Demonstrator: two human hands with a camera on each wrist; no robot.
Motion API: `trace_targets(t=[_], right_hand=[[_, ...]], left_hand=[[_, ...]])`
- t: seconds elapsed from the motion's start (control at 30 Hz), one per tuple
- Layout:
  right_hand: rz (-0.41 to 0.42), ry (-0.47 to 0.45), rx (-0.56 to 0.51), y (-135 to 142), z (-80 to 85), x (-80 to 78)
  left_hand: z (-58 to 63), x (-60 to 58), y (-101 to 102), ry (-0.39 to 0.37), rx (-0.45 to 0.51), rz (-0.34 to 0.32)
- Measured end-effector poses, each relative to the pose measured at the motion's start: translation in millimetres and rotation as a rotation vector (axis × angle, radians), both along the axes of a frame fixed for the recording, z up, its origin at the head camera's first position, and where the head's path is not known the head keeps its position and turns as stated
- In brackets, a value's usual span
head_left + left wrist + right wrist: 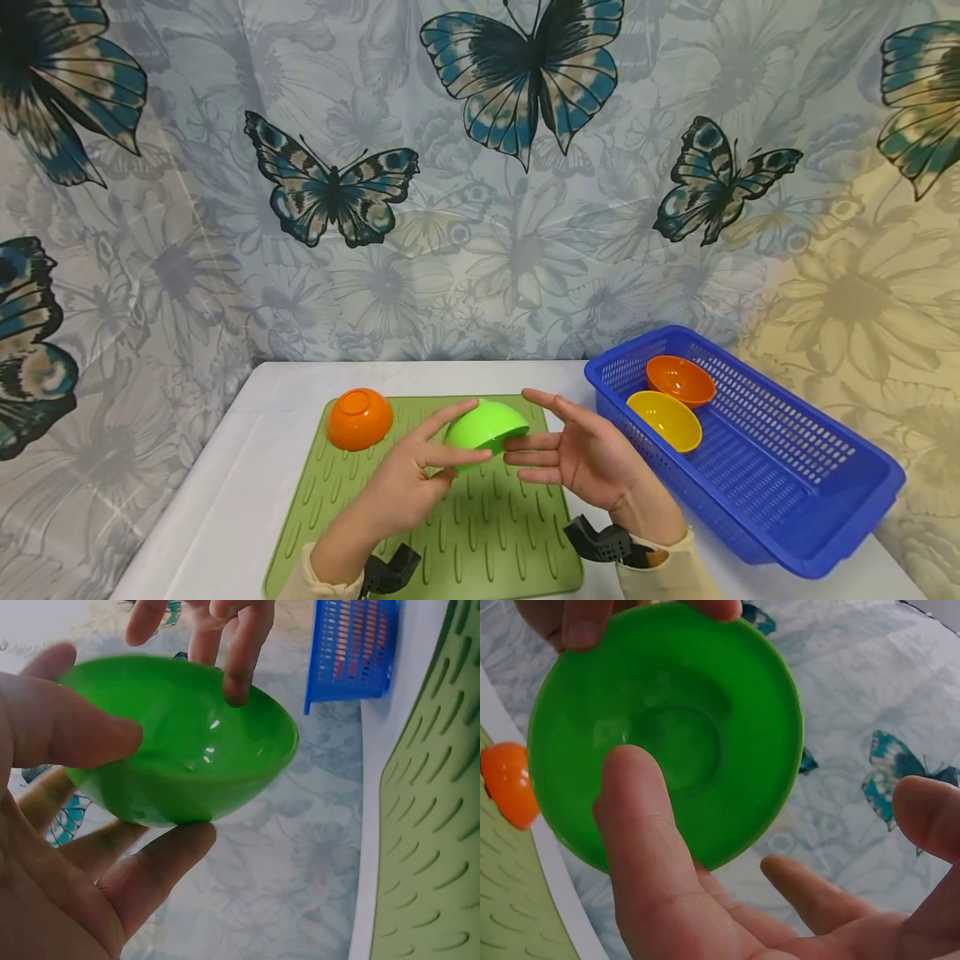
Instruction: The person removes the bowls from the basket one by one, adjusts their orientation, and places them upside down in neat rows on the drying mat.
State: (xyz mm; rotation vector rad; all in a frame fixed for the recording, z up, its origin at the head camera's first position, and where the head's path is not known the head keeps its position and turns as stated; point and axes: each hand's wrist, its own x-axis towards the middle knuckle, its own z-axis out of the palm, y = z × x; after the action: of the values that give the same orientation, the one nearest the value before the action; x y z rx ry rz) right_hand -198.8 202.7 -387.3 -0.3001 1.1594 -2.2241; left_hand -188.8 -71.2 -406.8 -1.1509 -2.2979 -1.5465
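A bright green bowl (483,425) is held tilted above the green mat (480,533). My left hand (405,467) grips it, thumb inside the bowl and fingers against its outer side, as the left wrist view shows. My right hand (592,458) is at the bowl's right side with its fingers extended and palm turned toward it. In the right wrist view one right finger (645,832) overlaps the bowl's inside; whether it touches cannot be made out. An orange bowl (360,419) lies upside down on the mat's far left corner.
To the right, a blue perforated basket (757,508) stands on the white table (202,500). Inside it at the far left end are another orange bowl (681,381) and a yellow bowl (666,421). A butterfly-print cloth (487,275) hangs behind the table.
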Motion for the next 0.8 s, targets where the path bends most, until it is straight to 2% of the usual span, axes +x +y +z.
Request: trace_targets(t=[0.2,0.37,0.57,0.7,0.8], right_hand=[[0.045,0.031,0.025,0,-4.5,-1.4],[0.086,0.067,0.057,1,-7.4,-3.0],[0.115,0.062,0.108,1,-11.4,-5.7],[0.113,0.089,0.17,0,-12.1,-6.3],[0.113,0.131,0.21,0,-12.3,-6.2]], left_hand=[[-0.1,0.6,2,0.266,-0.091,0.018],[1.0,0.5,1,0.397,-0.17,0.03],[3.2,1.6,1,0.531,-0.324,0.015],[5.9,3.5,2,0.584,-0.411,0.0],[7.6,4.8,3,0.609,-0.432,-0.011]])
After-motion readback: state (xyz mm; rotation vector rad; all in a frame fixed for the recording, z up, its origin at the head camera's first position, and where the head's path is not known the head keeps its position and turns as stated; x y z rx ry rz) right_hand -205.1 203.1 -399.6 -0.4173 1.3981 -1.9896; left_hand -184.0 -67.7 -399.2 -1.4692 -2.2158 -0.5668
